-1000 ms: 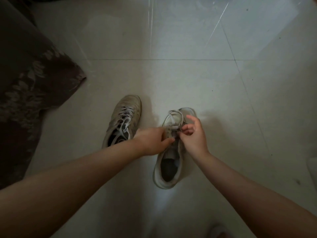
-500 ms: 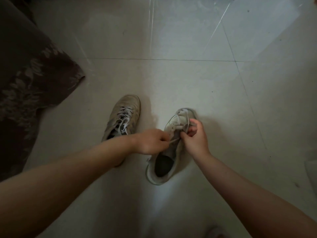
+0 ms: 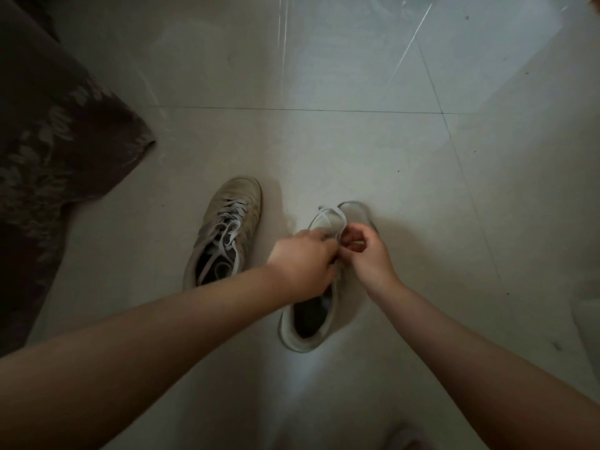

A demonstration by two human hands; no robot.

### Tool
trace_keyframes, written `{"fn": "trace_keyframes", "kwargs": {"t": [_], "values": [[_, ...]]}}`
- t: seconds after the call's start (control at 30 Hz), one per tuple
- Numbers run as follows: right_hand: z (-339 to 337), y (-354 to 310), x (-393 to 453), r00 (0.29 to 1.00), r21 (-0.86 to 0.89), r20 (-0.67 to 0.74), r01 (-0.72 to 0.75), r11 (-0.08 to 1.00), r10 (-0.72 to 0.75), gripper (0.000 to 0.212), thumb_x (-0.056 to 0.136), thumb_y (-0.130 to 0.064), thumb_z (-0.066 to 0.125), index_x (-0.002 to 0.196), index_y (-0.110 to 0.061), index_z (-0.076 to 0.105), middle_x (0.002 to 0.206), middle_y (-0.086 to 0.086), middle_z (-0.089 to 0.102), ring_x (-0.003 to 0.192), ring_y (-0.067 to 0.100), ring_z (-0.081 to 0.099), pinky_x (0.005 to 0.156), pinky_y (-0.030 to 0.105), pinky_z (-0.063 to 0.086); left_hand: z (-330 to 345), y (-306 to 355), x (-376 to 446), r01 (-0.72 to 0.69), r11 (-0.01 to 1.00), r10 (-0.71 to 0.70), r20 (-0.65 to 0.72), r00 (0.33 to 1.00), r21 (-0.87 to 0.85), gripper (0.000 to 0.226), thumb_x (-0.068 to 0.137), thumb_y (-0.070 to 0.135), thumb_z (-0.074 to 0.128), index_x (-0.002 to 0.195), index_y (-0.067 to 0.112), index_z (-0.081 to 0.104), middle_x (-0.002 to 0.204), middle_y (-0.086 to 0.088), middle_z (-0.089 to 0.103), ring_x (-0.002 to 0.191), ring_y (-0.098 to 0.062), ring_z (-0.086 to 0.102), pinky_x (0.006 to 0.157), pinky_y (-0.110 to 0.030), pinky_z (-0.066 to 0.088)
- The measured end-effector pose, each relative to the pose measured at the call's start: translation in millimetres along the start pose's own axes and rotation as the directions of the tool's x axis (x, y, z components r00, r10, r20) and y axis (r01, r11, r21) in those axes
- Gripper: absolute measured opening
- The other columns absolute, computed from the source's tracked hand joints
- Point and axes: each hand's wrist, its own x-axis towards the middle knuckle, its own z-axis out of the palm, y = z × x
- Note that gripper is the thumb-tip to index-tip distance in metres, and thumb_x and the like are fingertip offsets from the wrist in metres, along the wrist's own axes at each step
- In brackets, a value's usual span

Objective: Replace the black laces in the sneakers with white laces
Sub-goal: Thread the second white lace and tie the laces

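A: Nearest the camera, what shows?

B: Two bare forearms reach forward over the tiled floor. Just past them lies the right sneaker, heel toward the person, its dark opening in view.

A: And the hands?

B: Both sit over that sneaker's middle. The left hand has its fingers curled down at the eyelet area, and the right hand pinches a white lace with curled fingers. The hands almost touch. Whether the left one also grips the lace cannot be told, since its fingertips are hidden.

A: Where does the lace go?

B: It loops out beyond the hands, over the sneaker's toe.

A: The other shoe?

B: The left sneaker lies just beside, to the left, toe pointing away, already threaded with white laces.

A: Farther off?

B: A dark patterned fabric covers the floor's far left.
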Motion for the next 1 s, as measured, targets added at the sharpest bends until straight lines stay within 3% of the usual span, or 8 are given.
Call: {"fn": "trace_keyframes", "kwargs": {"t": [0.23,0.57,0.63,0.7,0.77,0.8,0.9,1.0], "values": [[-1.1,-2.9,-0.6,1.000,-0.016,0.029,-0.005,1.000,0.006,0.024,0.077,0.005,0.069,0.077,-0.016,0.057,0.075,-0.004,0.058,0.068,0.005,0.054,0.063,0.006,0.043,29.3,8.1,18.2,0.124,0.976,-0.122,-0.020,0.992,0.180,0.027,0.094,0.021,0.047,0.120,0.014,0.050,0.126,-0.008,0.045,0.116,-0.027,0.045,0.070,-0.033,0.035],[-2.4,5.0,-1.5,0.999,-0.013,0.042,0.012,1.000,-0.011,0.025,0.079,-0.002,0.072,0.095,-0.012,0.056,0.081,-0.002,0.058,0.073,0.008,0.054,0.067,0.011,0.046,23.7,-15.1,17.6,0.082,0.913,-0.110,-0.046,0.993,-0.400,0.006,0.087,0.021,0.058,0.087,0.015,0.061,0.103,-0.007,0.048,0.097,-0.021,0.047,0.080,-0.029,0.042],[-4.3,7.1,-3.5,0.999,0.007,0.037,-0.002,1.000,0.002,0.025,0.080,-0.005,0.072,0.099,-0.012,0.058,0.083,-0.001,0.060,0.077,0.009,0.057,0.066,0.010,0.047,9.7,-29.7,14.1,0.099,0.725,-0.060,0.082,0.995,-0.681,0.014,0.085,0.011,0.063,0.073,0.015,0.057,0.089,-0.007,0.056,0.083,-0.018,0.053,0.076,-0.029,0.043],[-8.8,5.9,-4.3,1.000,0.004,0.022,-0.017,1.000,0.017,0.021,0.081,-0.008,0.071,0.098,-0.014,0.061,0.085,-0.004,0.063,0.077,0.005,0.059,0.065,0.007,0.046,-10.0,-48.0,1.7,0.269,0.251,-0.011,0.275,0.961,-0.930,0.016,0.083,0.001,0.062,0.072,0.011,0.054,0.094,-0.008,0.065,0.088,-0.017,0.062,0.079,-0.030,0.049],[-12.1,4.8,-3.2,0.999,-0.005,0.026,-0.021,1.000,0.021,0.014,0.082,-0.009,0.070,0.092,-0.015,0.063,0.083,-0.005,0.063,0.075,0.003,0.058,0.065,0.008,0.046,-20.0,-74.1,-11.5,0.349,-0.223,0.071,0.342,0.937,-0.910,0.015,0.070,-0.002,0.067,0.072,0.005,0.054,0.096,-0.012,0.068,0.094,-0.021,0.066,0.088,-0.031,0.052],[-12.5,5.0,-2.3,0.999,0.003,0.028,-0.021,1.000,0.021,0.012,0.083,-0.008,0.069,0.089,-0.014,0.062,0.081,-0.004,0.062,0.073,0.005,0.057,0.068,0.013,0.046,-22.8,-86.4,-16.4,0.338,-0.353,0.053,0.342,0.938,-0.872,0.020,0.060,-0.001,0.073,0.068,0.004,0.055,0.090,-0.014,0.068,0.091,-0.023,0.068,0.089,-0.034,0.053],[-10.9,5.0,-0.8,1.000,0.019,0.017,-0.018,1.000,0.017,0.015,0.082,-0.004,0.069,0.081,-0.017,0.061,0.077,-0.003,0.059,0.071,0.007,0.054,0.071,0.021,0.047,-31.1,-103.8,-22.4,0.261,-0.521,-0.170,0.399,0.901,-0.812,0.016,0.069,0.004,0.061,0.061,0.003,0.047,0.074,-0.015,0.055,0.073,-0.025,0.069,0.064,-0.029,0.059],[-9.3,5.2,0.1,1.000,0.004,0.021,-0.005,1.000,0.005,0.015,0.082,-0.004,0.069,0.083,-0.017,0.060,0.077,-0.003,0.059,0.072,0.008,0.054,0.068,0.016,0.046,-40.2,-93.4,-15.2,0.196,-0.437,-0.364,0.372,0.854,-0.878,0.042,0.092,0.007,0.028,0.055,0.004,0.049,0.061,-0.009,0.051,0.065,-0.021,0.057,0.042,-0.016,0.042]]}}
